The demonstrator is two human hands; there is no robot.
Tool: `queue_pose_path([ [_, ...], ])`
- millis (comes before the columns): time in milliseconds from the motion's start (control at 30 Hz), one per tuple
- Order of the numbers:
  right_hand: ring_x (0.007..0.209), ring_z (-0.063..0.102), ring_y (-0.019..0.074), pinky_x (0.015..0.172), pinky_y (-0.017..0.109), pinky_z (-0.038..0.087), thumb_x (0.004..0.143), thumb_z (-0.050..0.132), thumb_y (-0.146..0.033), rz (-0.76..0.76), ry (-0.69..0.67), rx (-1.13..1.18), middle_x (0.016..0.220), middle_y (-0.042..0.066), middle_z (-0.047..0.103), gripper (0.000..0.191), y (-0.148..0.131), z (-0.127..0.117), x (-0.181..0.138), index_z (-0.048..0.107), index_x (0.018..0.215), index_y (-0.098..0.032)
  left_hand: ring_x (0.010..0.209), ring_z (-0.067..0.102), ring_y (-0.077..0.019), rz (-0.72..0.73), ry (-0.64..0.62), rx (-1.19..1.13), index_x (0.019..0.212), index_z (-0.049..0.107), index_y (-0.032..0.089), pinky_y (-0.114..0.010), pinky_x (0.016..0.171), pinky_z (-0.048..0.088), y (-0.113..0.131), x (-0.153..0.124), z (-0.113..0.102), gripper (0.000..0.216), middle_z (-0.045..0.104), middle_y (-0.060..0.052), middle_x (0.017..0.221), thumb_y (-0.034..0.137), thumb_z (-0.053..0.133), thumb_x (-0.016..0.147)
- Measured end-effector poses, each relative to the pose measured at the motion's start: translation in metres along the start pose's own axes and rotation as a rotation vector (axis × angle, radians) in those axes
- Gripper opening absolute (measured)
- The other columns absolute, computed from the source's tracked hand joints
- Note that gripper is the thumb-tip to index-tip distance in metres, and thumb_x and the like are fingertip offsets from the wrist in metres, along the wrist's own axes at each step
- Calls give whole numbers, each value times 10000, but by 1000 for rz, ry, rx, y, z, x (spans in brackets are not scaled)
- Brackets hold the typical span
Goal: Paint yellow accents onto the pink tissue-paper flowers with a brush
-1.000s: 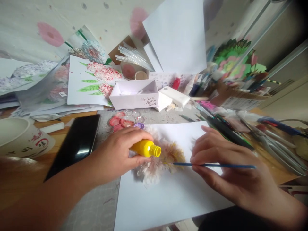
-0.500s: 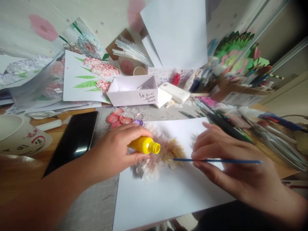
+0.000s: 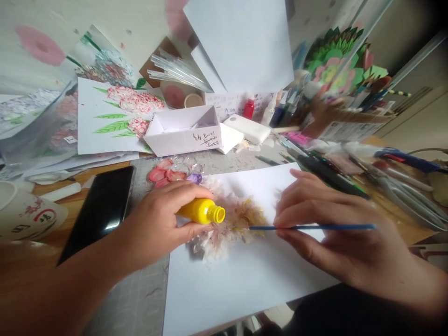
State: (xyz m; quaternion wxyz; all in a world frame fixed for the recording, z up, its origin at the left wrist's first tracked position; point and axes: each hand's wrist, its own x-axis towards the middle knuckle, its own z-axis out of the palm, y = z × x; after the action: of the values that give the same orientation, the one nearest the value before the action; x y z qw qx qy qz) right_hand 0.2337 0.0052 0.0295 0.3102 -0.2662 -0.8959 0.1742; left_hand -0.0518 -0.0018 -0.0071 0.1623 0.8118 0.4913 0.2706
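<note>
My left hand [image 3: 161, 224] is wrapped round a small yellow paint bottle [image 3: 203, 211], held on its side with the open mouth pointing right. My right hand [image 3: 336, 238] pinches a thin blue paintbrush [image 3: 315, 227], its tip touching a pale pink, yellow-dabbed paper flower [image 3: 227, 221]. The flower lies on a white sheet of paper [image 3: 238, 280] in front of me, between my two hands.
A black phone [image 3: 98, 210] lies left of my left hand, a printed cup [image 3: 24, 214] beyond it. Behind stand a white open box [image 3: 182, 133], flower paintings [image 3: 115, 116], clear sticks [image 3: 178, 74], pink petal pieces [image 3: 168, 175], and pens and tools [image 3: 350, 172] at right.
The view has drifted, so everything sits a little further left and higher. Both hands keep their hold; the brush tip stays at the flower's right side.
</note>
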Motion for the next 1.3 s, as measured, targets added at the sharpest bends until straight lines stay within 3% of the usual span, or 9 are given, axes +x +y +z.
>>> queue_pose_path([
  [167, 784, 679, 137, 1119, 430, 318, 846, 711, -164, 11, -4, 24, 808, -23, 721, 88, 0, 1, 0, 658, 873, -230, 897, 670, -206, -58, -23, 4, 1008, 664, 290, -299, 838, 476, 3, 0, -1, 246, 739, 32, 964, 404, 729, 801],
  [933, 775, 699, 176, 1090, 478, 355, 844, 704, -173, 4, 3, -7, 789, -19, 730, 103, -2, 1, -1, 644, 856, -255, 838, 666, -194, -34, -31, 38, 1017, 671, 284, -282, 808, 477, 0, 1, -2, 256, 739, 31, 958, 412, 724, 802],
  [1300, 796, 693, 148, 1120, 464, 336, 857, 699, -192, 7, -6, -32, 822, -31, 731, 76, -1, 0, -1, 650, 880, -245, 838, 658, -178, -16, -17, 15, 1024, 665, 294, -270, 810, 466, -2, -1, 0, 260, 733, 48, 959, 395, 738, 797],
])
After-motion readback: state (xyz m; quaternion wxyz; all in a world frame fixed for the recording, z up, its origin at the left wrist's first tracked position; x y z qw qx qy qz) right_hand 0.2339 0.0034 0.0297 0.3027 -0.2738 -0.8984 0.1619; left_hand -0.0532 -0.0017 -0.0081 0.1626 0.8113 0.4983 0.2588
